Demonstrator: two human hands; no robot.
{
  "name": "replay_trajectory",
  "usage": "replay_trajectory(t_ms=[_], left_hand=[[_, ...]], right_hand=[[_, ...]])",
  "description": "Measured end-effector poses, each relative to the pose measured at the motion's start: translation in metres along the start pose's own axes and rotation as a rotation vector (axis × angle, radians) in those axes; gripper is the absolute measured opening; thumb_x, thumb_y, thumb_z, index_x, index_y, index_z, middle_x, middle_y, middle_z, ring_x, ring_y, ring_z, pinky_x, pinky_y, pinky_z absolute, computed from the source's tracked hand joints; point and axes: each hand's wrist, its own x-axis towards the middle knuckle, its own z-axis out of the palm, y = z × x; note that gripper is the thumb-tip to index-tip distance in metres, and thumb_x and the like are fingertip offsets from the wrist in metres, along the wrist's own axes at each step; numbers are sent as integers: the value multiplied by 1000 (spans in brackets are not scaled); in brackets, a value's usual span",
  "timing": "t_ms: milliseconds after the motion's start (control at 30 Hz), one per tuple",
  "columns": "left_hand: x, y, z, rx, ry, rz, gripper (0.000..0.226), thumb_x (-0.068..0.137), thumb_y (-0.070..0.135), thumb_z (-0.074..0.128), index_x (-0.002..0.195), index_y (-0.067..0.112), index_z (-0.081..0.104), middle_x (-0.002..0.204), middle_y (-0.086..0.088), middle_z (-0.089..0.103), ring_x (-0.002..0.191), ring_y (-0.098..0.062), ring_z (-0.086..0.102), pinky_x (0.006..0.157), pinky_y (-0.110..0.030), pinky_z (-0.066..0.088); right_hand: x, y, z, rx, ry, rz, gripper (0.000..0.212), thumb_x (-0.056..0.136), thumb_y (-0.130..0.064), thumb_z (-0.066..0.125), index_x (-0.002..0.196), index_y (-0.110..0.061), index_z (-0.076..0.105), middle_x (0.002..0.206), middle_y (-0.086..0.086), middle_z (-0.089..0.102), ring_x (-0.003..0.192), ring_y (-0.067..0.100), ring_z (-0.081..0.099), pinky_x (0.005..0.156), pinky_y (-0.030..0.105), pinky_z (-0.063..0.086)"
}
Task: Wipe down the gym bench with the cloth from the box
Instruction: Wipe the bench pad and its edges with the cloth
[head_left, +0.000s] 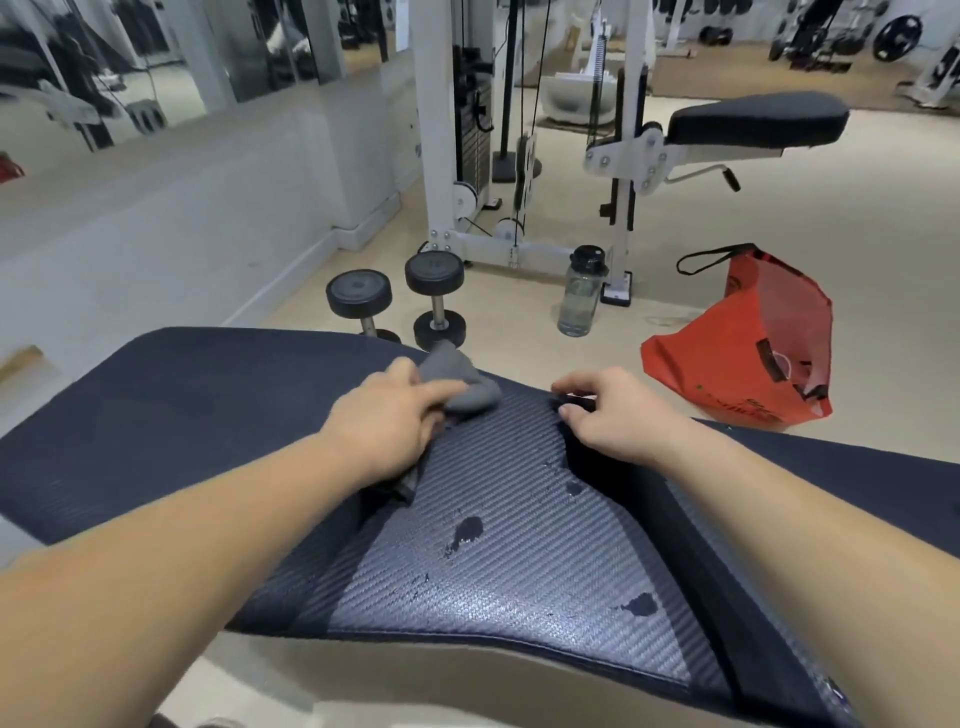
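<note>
Counter (519, 545): dark padded gym bench with a ribbed weave, filling the near view; wet blotches lie on its middle panel from 6 o'clock up toward the centre.
Droplets (467, 532): largest dark patch near the centre, another at 5 o'clock by the near edge.
Left hand (384, 415): palm down on the counter at about 11 o'clock of the wet patch, its grip pinching the cloth, fingers pressed onto it.
Cloth (460, 382): grey, bunched, on the far edge of the counter at 12 o'clock, part of it trailing under the left palm.
Right hand (613, 410): at 1 o'clock, its grip curled over the counter's far edge, fingers bent, holding nothing loose.
Floor beyond: two dumbbells (400, 301) at 11 o'clock, a bottle (582, 291) at 12, an orange bag (748, 343) at 2.
Farthest: white cable machine (483, 130) and another padded seat (758, 119).
</note>
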Motion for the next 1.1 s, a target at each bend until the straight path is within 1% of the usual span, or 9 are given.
replay_trajectory(t_ms=[100, 200, 267, 433, 600, 700, 800, 1000, 1100], left_hand=[[-8, 14, 10, -13, 69, -181, 44, 101, 46, 43, 144, 51, 41, 115, -5, 41, 105, -32, 53, 82, -44, 52], [-44, 37, 14, -64, 7, 106, 46, 99, 48, 47, 144, 54, 40, 109, 2, 40, 100, -24, 54, 79, -40, 52], [-42, 27, 9, -54, -51, 176, 45, 99, 49, 47, 143, 57, 40, 105, 5, 39, 97, -21, 55, 78, -38, 52], [-31, 26, 14, -48, 77, -222, 42, 101, 45, 44, 142, 51, 43, 112, -5, 42, 99, -33, 55, 81, -43, 52], [-77, 28, 10, -89, -10, 142, 44, 99, 49, 48, 141, 58, 42, 101, 9, 38, 86, -13, 49, 66, -32, 46], [-68, -6, 3, -41, 20, -71, 42, 99, 48, 47, 139, 58, 44, 103, 3, 40, 92, -25, 57, 75, -38, 50], [-81, 18, 10, -7, 123, -331, 41, 99, 45, 47, 140, 46, 46, 112, -6, 44, 98, -35, 57, 79, -44, 52], [-133, 54, 10, -57, -30, 128, 48, 97, 55, 44, 144, 57, 34, 104, 8, 37, 95, -19, 56, 74, -36, 51], [-110, 29, 8, -31, 12, -75, 46, 98, 52, 46, 143, 57, 38, 101, 6, 35, 93, -23, 57, 71, -34, 46]], right_hand=[[-9, 8, -8, -114, 43, 30, 29, 101, -26, 57, 125, -21, 72, 126, 2, 74, 119, 25, 65, 98, 31, 48], [-11, 19, -10, -177, 54, 50, 28, 101, -25, 57, 122, -18, 74, 125, 4, 74, 119, 28, 65, 99, 35, 51], [-8, 26, -6, -218, 56, 33, 29, 99, -22, 57, 122, -19, 74, 131, 2, 70, 121, 28, 63, 101, 37, 52], [-7, 30, 3, -231, 91, 17, 35, 97, -20, 52, 125, -24, 73, 136, -1, 65, 125, 28, 60, 100, 41, 53], [-10, 34, 3, -193, 98, 9, 37, 98, -19, 52, 130, -23, 71, 138, -4, 64, 129, 25, 57, 104, 37, 50], [-13, 31, 3, -183, 103, 21, 36, 100, -28, 52, 131, -25, 70, 141, -5, 62, 132, 24, 55, 105, 39, 49], [-16, 30, 7, -207, 100, 17, 38, 100, -39, 53, 132, -26, 69, 142, -7, 60, 133, 24, 53, 106, 42, 49], [-14, 26, 7, -198, 155, 40, 31, 98, -42, 57, 119, -26, 75, 134, -5, 64, 127, 24, 57, 100, 38, 51], [-17, 25, 9, -179, 146, 28, 34, 98, -39, 59, 124, -22, 73, 134, -3, 64, 128, 24, 57, 103, 37, 50]])
